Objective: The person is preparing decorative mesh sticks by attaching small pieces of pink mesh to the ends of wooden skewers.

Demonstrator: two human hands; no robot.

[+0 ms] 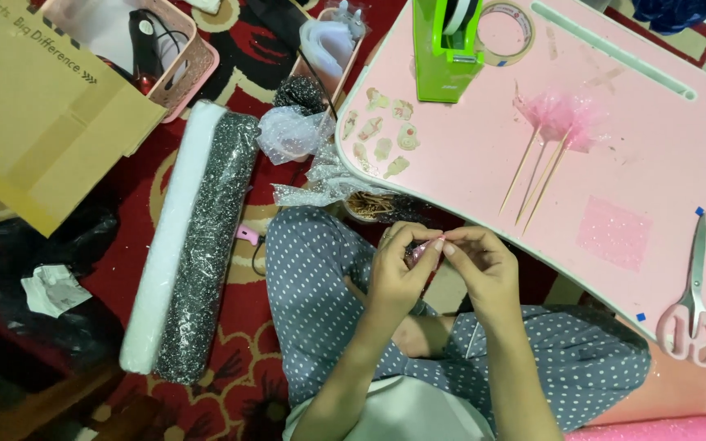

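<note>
the left hand (pixel 398 273) and the right hand (pixel 480 265) meet over the person's lap, fingertips pressed together and pinching a small piece of pink net (pixel 423 247) between them; it sits just below the near edge of the pink table (pixel 655 147). a thin stick (pixel 472 339) shows under the right wrist, at about 6 o'clock from the hands. at 1 o'clock from the hands, three sticks topped with pink net puffs (pixel 557 122) lie on the table, and a square of pink net (pixel 614 233) lies flat at 3 o'clock. scissors (pixel 690 310) with pink handles rest at the table's right end. a green tape dispenser (pixel 449 49) stands at 12 o'clock, a tape roll (pixel 507 33) touching it. small pale stickers (pixel 382 131) dot the table's left corner. a long roll of glittery black fabric (pixel 198 245) lies on the red carpet at 9 o'clock, a cardboard box (pixel 34 106) at 10 o'clock.
</note>
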